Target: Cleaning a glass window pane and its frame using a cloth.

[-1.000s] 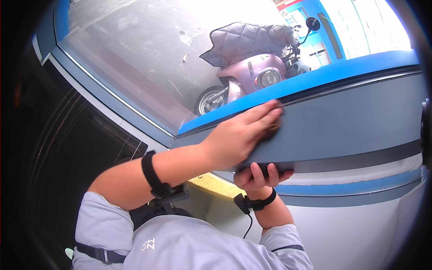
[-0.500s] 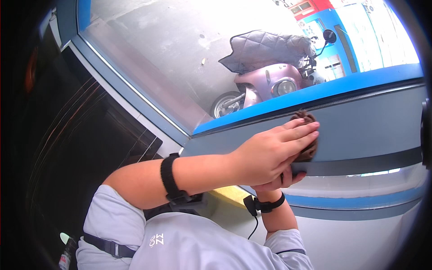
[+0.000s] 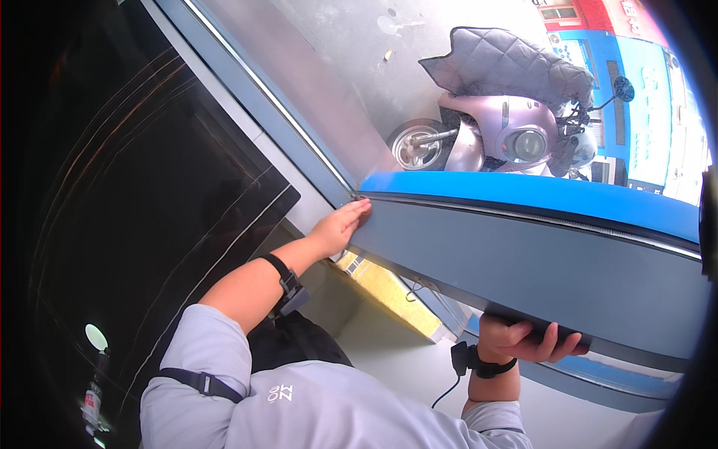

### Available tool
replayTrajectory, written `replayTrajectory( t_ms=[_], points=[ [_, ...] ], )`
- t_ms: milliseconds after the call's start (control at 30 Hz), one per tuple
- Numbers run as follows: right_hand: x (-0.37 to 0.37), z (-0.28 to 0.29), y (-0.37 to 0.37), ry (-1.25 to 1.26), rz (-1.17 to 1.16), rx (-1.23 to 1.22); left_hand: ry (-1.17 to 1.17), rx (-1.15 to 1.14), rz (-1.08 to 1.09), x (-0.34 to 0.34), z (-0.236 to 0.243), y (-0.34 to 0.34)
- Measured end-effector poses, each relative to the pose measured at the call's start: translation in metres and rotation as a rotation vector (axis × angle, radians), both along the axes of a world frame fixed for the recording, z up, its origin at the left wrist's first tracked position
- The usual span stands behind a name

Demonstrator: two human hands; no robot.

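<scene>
My left hand (image 3: 341, 227) presses at the left end of a wide grey frame rail (image 3: 523, 258), at the corner where it meets the side frame. A sliver of brown cloth (image 3: 364, 218) shows by its fingers; the rest is hidden under the hand. Below the rail, my right hand (image 3: 523, 340) has its fingers curled on the dark lower edge (image 3: 542, 326) of the rail, thumb side hidden in part. Both wrists wear black straps. A blue strip (image 3: 523, 202) runs along the rail's far side, against the glass.
Beyond the glass stands a pink scooter (image 3: 508, 131) with a grey quilted cover (image 3: 516, 67). A glossy black panel (image 3: 164, 224) lies to the left, with a small bottle (image 3: 91, 404) at lower left. A yellow ledge (image 3: 389, 295) sits below the rail.
My left hand has slid left along the rail, from its middle to the corner, with the brown cloth. The right hand now shows apart from it, at the lower edge. The view has shifted.
</scene>
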State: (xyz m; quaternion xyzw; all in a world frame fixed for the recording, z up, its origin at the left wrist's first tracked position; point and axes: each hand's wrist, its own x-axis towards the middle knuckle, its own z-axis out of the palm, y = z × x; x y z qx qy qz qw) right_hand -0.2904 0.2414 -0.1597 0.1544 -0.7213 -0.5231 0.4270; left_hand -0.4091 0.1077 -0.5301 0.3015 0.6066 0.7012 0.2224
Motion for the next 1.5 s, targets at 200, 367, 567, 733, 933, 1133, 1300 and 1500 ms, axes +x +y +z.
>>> replayTrajectory(
  t_ms=[200, 367, 567, 733, 933, 1133, 1300, 1500],
  points=[
    [-0.013, 0.001, -0.004, 0.007, 0.038, 0.023, -0.009, -0.069, 0.029, 0.005, -0.024, -0.001],
    [-0.002, 0.001, -0.007, -0.029, -0.061, -0.001, 0.186, 0.355, -0.055, -0.002, 0.148, -0.001],
    [-0.004, 0.000, -0.002, -0.007, -0.052, -0.003, 0.040, 0.280, 0.043, 0.008, 0.074, 0.003],
    [-0.006, -0.001, -0.005, 0.016, -0.086, 0.055, -0.144, 0.267, -0.075, -0.008, 0.018, 0.017],
    [-0.005, -0.001, 0.003, 0.021, -0.054, 0.038, -0.194, 0.089, 0.009, 0.002, -0.023, 0.025],
    [-0.019, -0.007, 0.000, 0.085, 0.069, 0.004, -0.150, -0.078, 0.148, 0.006, -0.070, 0.034],
    [-0.016, -0.001, -0.001, 0.067, 0.170, -0.239, -0.278, -0.050, 0.089, 0.011, -0.057, 0.030],
    [-0.008, -0.023, 0.009, -0.032, 0.255, -0.398, -0.155, -0.009, 0.081, 0.020, -0.036, -0.004]
  ],
)
